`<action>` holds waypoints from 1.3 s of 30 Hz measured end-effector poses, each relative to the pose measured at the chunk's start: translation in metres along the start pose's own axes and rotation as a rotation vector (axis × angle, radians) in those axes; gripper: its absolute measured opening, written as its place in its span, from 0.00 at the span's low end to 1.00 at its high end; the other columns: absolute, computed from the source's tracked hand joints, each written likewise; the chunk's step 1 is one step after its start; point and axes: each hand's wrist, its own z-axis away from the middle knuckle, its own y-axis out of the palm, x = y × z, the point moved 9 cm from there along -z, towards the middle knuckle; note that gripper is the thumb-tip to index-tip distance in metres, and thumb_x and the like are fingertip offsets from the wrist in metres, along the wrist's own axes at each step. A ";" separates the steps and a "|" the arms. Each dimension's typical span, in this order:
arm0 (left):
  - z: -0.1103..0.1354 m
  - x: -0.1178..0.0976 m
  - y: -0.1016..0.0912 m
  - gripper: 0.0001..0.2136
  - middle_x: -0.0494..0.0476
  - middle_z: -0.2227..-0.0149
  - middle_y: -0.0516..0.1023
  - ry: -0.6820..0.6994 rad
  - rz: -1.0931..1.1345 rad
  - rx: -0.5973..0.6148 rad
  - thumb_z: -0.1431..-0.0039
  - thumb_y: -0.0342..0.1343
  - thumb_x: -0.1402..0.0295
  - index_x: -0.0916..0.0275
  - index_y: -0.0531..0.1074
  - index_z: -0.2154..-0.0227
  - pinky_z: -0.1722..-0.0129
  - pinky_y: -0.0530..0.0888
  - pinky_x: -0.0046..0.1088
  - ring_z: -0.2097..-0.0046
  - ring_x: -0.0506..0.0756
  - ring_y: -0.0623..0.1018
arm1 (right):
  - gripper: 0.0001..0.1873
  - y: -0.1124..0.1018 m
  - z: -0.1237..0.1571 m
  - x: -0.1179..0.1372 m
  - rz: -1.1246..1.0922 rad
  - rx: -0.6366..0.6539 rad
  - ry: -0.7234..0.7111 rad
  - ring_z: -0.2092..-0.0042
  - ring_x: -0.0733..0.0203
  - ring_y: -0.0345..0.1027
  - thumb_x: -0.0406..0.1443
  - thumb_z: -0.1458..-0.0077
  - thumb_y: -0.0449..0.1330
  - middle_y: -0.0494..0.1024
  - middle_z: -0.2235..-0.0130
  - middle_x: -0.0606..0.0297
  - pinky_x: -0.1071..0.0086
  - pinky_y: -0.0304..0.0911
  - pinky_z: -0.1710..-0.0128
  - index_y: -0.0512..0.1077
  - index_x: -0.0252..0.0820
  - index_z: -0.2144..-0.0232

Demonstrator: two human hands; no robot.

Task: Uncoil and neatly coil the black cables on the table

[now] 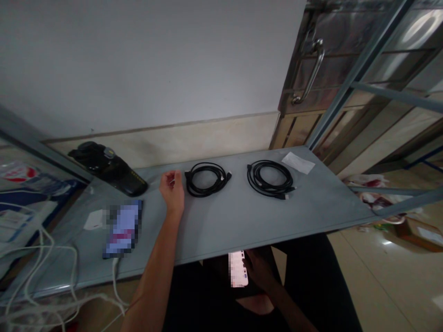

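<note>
My left hand [172,191] is over the grey tabletop, its fingers curled in loosely; I see nothing in them. Just right of it lies a coiled black cable [204,194] with its plugs at the sides, apart from the fingers. A second coiled black cable [272,186] lies farther right. Below the table's front edge, in shadow over my lap, my right hand [260,269] is closed around the right side of a phone [238,272] with a lit screen. The screen is partly pixelated.
A black bottle [119,175] leans at the back left. Before it, another phone [123,229] with a white cable [116,276] lies on the table [221,226]. White paper pieces [94,220] lie left and back right. Metal frame posts [360,76] flank the table, with a wall behind.
</note>
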 end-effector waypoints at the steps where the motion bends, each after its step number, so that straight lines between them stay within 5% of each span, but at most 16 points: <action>1: 0.000 -0.001 0.000 0.24 0.56 0.61 0.81 0.005 -0.004 -0.001 0.35 0.66 0.40 0.58 0.77 0.61 0.58 0.77 0.35 0.59 0.58 0.80 | 0.30 0.000 0.000 0.002 0.005 0.017 -0.001 0.32 0.44 0.78 0.37 0.28 0.56 0.82 0.32 0.51 0.52 0.72 0.31 0.73 0.48 0.27; 7: 0.000 -0.003 0.000 0.24 0.56 0.62 0.81 0.017 0.000 0.004 0.34 0.66 0.39 0.57 0.77 0.61 0.57 0.78 0.36 0.59 0.58 0.80 | 0.28 0.002 -0.002 0.005 0.071 0.134 0.029 0.32 0.43 0.78 0.39 0.25 0.53 0.79 0.30 0.46 0.52 0.70 0.30 0.74 0.43 0.28; 11: -0.001 -0.002 0.001 0.23 0.56 0.62 0.81 0.016 -0.014 0.008 0.34 0.67 0.40 0.57 0.77 0.61 0.56 0.79 0.38 0.59 0.59 0.81 | 0.27 -0.001 -0.001 0.008 0.039 0.074 0.002 0.30 0.43 0.76 0.37 0.26 0.54 0.80 0.31 0.48 0.52 0.69 0.29 0.75 0.45 0.29; 17: 0.001 -0.010 0.000 0.17 0.56 0.61 0.82 0.035 -0.041 0.015 0.32 0.66 0.47 0.56 0.78 0.61 0.56 0.79 0.39 0.59 0.60 0.82 | 0.28 -0.019 0.005 0.013 0.019 0.067 0.074 0.42 0.41 0.85 0.42 0.25 0.54 0.85 0.38 0.45 0.52 0.78 0.41 0.72 0.42 0.29; 21: 0.002 -0.019 0.002 0.16 0.56 0.61 0.82 0.054 -0.060 0.037 0.31 0.67 0.50 0.58 0.78 0.59 0.56 0.79 0.37 0.59 0.58 0.81 | 0.24 -0.084 0.025 0.052 -0.067 -0.032 -0.038 0.45 0.42 0.86 0.46 0.23 0.54 0.87 0.43 0.49 0.52 0.80 0.42 0.76 0.46 0.33; 27: 0.011 -0.045 0.014 0.12 0.56 0.59 0.83 0.166 -0.131 0.152 0.28 0.64 0.55 0.58 0.79 0.57 0.56 0.78 0.37 0.60 0.58 0.80 | 0.12 -0.225 0.064 0.124 -0.079 -0.218 -0.340 0.50 0.52 0.86 0.40 0.21 0.59 0.89 0.51 0.60 0.60 0.83 0.48 0.82 0.56 0.44; 32: 0.020 -0.060 0.027 0.07 0.58 0.57 0.83 0.282 -0.196 0.260 0.28 0.62 0.60 0.57 0.79 0.57 0.50 0.78 0.42 0.58 0.60 0.80 | 0.11 -0.328 0.024 0.140 0.142 -0.588 -0.446 0.47 0.49 0.84 0.41 0.22 0.61 0.86 0.49 0.55 0.54 0.81 0.43 0.79 0.51 0.42; 35: 0.022 -0.062 0.030 0.05 0.58 0.57 0.82 0.318 -0.198 0.304 0.29 0.63 0.62 0.56 0.78 0.58 0.48 0.78 0.43 0.56 0.61 0.80 | 0.25 -0.349 -0.030 0.142 0.323 -0.643 -0.456 0.35 0.39 0.76 0.51 0.24 0.63 0.80 0.38 0.47 0.41 0.74 0.33 0.74 0.46 0.34; 39: 0.022 -0.066 0.030 0.02 0.58 0.58 0.81 0.346 -0.177 0.311 0.30 0.63 0.64 0.55 0.77 0.59 0.49 0.78 0.42 0.55 0.61 0.80 | 0.33 -0.340 -0.094 0.141 0.467 -0.517 -0.447 0.35 0.35 0.74 0.57 0.24 0.60 0.79 0.38 0.45 0.37 0.71 0.34 0.71 0.41 0.32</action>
